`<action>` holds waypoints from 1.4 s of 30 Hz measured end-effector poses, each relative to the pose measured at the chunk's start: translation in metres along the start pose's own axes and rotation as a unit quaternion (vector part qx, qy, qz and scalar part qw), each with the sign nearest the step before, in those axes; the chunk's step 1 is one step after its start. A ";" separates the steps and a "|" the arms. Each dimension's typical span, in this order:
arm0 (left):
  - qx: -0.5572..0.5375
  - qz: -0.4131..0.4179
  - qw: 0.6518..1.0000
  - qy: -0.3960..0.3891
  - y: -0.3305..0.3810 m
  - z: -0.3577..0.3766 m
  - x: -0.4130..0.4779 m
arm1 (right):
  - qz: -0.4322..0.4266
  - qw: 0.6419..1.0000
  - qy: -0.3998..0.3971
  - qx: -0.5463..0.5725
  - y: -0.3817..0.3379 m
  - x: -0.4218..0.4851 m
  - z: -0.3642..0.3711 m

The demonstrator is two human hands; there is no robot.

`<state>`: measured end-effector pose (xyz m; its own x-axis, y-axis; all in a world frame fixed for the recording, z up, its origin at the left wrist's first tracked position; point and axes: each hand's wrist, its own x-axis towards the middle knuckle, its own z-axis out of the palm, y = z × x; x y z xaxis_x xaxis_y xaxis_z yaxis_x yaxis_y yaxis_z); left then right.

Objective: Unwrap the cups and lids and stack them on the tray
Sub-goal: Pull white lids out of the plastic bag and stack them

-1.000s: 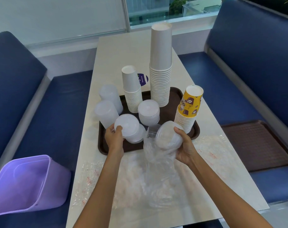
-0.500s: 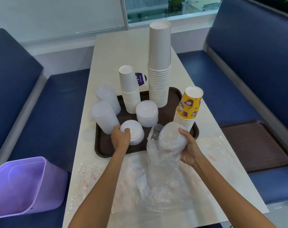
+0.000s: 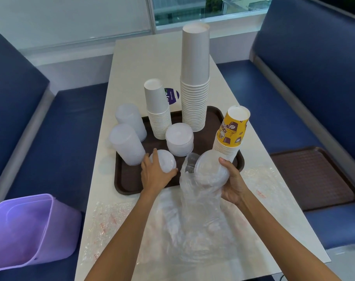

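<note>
White table (image 3: 132, 63), brown tray (image 3: 128, 185) on it holding cup stacks (image 3: 195, 88). Loose plastic wrap (image 3: 197, 216) lies at table's near end. Right hand (image 3: 233, 183) grips wrapped lid stack (image 3: 210, 169) over tray's near rim. Left hand (image 3: 155, 175) curls round small lid pile (image 3: 164, 162) sitting on tray.

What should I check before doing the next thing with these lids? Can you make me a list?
1. The lid pile held by the left hand sits on the tray: ok.
2. The right hand grips the wrapped lids: ok.
3. The plastic wrap is off those lids: not ok, it hangs around them.
4. Bare tray spot for more lids: ok, along the front edge.
5. The yellow cup stack beside the right hand is steady: cannot tell, it leans.
</note>
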<state>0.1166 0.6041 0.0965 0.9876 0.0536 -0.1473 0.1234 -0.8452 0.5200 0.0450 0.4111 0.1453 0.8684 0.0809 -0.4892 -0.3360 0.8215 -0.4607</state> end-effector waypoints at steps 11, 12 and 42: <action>0.045 -0.033 0.997 -0.047 0.008 -0.003 0.005 | -0.002 1.000 -0.014 0.005 0.003 0.001 -0.001; 0.045 -0.036 0.997 -0.049 0.008 -0.003 0.005 | 0.001 1.000 -0.012 0.004 0.003 0.001 0.000; 0.085 -0.015 0.993 -0.081 0.015 -0.009 0.005 | 0.004 1.000 -0.013 -0.004 0.003 0.002 -0.003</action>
<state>0.1241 0.5968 0.1111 0.9534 0.0057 -0.3016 0.1211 -0.9230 0.3652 0.0450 0.4123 0.1404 0.8748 0.1011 -0.4738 -0.3451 0.8165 -0.4629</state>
